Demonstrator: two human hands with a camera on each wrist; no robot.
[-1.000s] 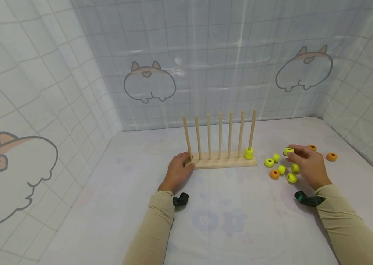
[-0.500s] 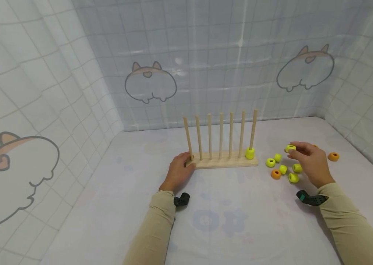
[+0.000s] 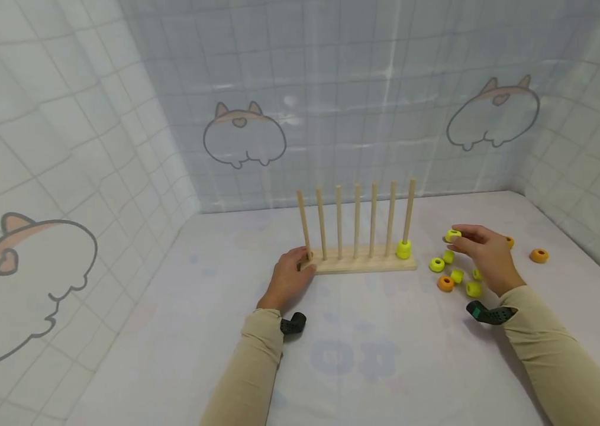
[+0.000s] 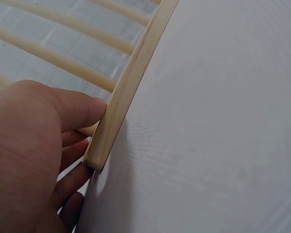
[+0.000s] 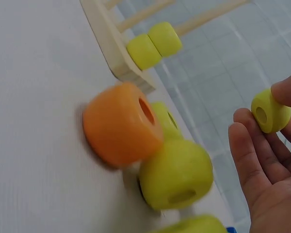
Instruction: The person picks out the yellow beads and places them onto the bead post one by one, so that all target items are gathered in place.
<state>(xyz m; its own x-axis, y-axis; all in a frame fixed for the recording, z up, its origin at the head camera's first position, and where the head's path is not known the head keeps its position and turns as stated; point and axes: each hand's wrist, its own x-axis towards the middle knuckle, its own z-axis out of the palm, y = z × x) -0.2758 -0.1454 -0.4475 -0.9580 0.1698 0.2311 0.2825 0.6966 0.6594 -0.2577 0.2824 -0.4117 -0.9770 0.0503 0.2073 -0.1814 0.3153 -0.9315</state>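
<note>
A wooden peg rack (image 3: 358, 264) with a row of upright dowels stands mid-table. Two yellow beads (image 5: 155, 44) are stacked at the foot of its rightmost dowel. My left hand (image 3: 288, 277) grips the rack's left end, thumb on the front edge of the base (image 4: 119, 104) and fingers behind it. My right hand (image 3: 486, 255) pinches a yellow bead (image 3: 452, 235) between thumb and fingers, raised over the loose beads to the right of the rack. The hole of this held bead (image 5: 270, 111) shows in the right wrist view.
Below the right hand lie several loose yellow beads (image 3: 436, 264) and an orange bead (image 3: 445, 283). Farther right is another orange bead (image 3: 539, 255), with one more partly behind the hand. A tiled-pattern sheet (image 3: 332, 106) rises behind the table.
My right hand has moved slightly back, then left toward the rack, with the yellow bead in its fingers. The left hand keeps its grip on the rack's end.
</note>
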